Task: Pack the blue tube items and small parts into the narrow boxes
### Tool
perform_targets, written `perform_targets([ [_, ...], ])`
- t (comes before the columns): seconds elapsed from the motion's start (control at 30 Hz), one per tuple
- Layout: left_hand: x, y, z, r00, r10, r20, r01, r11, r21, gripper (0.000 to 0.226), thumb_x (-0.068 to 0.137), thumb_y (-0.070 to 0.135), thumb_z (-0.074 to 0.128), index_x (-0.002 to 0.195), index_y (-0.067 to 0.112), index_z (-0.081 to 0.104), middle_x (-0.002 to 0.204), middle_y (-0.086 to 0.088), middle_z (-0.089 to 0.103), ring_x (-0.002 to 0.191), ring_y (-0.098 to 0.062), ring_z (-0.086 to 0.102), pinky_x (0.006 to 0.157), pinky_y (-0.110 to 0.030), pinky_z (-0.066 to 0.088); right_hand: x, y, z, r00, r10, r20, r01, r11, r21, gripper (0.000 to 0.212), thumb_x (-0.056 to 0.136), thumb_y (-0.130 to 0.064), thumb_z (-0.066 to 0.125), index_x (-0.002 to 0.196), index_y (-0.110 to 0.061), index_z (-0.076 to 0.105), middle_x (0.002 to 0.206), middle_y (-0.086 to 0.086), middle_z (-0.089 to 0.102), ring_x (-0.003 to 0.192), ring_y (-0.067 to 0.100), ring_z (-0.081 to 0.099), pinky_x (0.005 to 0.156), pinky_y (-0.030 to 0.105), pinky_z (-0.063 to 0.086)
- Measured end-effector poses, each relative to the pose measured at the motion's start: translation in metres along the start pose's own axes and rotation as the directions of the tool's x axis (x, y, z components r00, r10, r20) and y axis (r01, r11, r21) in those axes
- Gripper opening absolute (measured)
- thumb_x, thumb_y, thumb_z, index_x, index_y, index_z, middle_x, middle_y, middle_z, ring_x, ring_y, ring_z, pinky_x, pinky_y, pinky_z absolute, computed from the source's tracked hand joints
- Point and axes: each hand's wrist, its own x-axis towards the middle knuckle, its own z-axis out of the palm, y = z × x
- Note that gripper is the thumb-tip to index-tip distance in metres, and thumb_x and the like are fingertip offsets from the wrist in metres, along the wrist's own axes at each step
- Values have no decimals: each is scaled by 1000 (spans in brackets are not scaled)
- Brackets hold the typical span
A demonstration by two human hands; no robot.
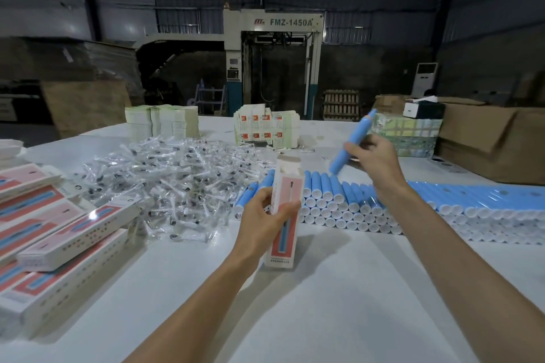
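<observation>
My left hand [267, 211] grips a narrow white-and-pink box [285, 233] upright on the table, its top flap open. My right hand [376, 158] holds a blue tube [352, 141] tilted in the air, up and to the right of the box's open top. Behind the box lies a long stack of blue tubes with white caps [383, 209]. A heap of small parts in clear wrappers [165, 180] spreads across the table to the left of the box.
Several packed narrow boxes [59, 233] lie piled at the left edge of the white table [324, 289]. Stacks of flat box blanks [160, 124] and printed cartons [265, 128] stand at the back. Cardboard boxes [486, 141] sit at the right.
</observation>
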Motion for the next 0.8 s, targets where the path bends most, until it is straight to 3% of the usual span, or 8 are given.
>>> perform_targets([
  [0.07, -1, 1, 3, 1000, 12, 21, -12, 1000, 19, 42, 91, 43, 83, 129, 31, 67, 106, 26, 73, 99, 7, 70, 69, -13, 57, -22, -21, 7, 991, -45, 123, 0, 937, 349, 19, 97, -12, 73, 111, -2, 66, 110, 13, 74, 104, 27, 76, 84, 34, 64],
  [0.17, -4, 2, 6, 999, 14, 49, -16, 999, 39, 48, 90, 47, 82, 133, 32, 66, 119, 18, 73, 104, 1, 71, 73, -18, 59, -43, -33, 27, 972, -75, 221, -23, 912, 410, 25, 97, -14, 74, 115, 1, 66, 115, 17, 74, 106, 28, 76, 86, 34, 63],
  [0.33, -6, 3, 4, 999, 4, 41, -3, 1000, -20, 38, 90, 45, 83, 123, 32, 70, 111, 16, 76, 102, -10, 75, 73, -20, 60, -45, -24, 47, 986, -32, 162, -10, 967, 256, 30, 94, -18, 79, 114, 3, 71, 110, 16, 78, 103, 26, 77, 90, 34, 63],
  [0.47, -7, 3, 2, 996, -5, 90, 5, 1000, -6, 39, 89, 51, 81, 121, 33, 70, 114, 16, 75, 107, -12, 74, 83, -28, 61, -36, -18, 38, 992, 81, 102, -98, 978, 183, 18, 92, -20, 81, 101, -6, 73, 101, 13, 79, 96, 25, 78, 85, 29, 63],
  [0.57, -11, 7, 4, 992, 17, 124, -20, 1000, 16, 46, 85, 59, 79, 122, 35, 68, 111, 21, 73, 106, -8, 73, 84, -29, 62, -30, -23, 28, 984, 99, 150, -107, 993, 49, 25, 91, -20, 82, 106, -4, 73, 98, 10, 78, 89, 21, 77, 86, 30, 63],
  [0.67, -14, 12, 6, 986, 58, 156, -67, 996, 53, 41, 84, 62, 75, 119, 44, 63, 105, 34, 68, 99, 2, 71, 72, -17, 59, -26, -40, 22, 969, 34, 245, -6, 993, -116, 21, 90, -16, 81, 106, -4, 73, 95, 8, 78, 80, 14, 73, 71, 21, 61],
  [0.8, -15, 13, 7, 989, 84, 121, -95, 992, 84, 48, 89, 56, 76, 130, 36, 62, 116, 24, 68, 102, -2, 70, 75, -17, 57, -21, -65, 17, 912, 65, 404, 80, 939, -333, 17, 87, -22, 85, 92, -7, 78, 80, 1, 77, 73, 10, 68, 64, 22, 55],
])
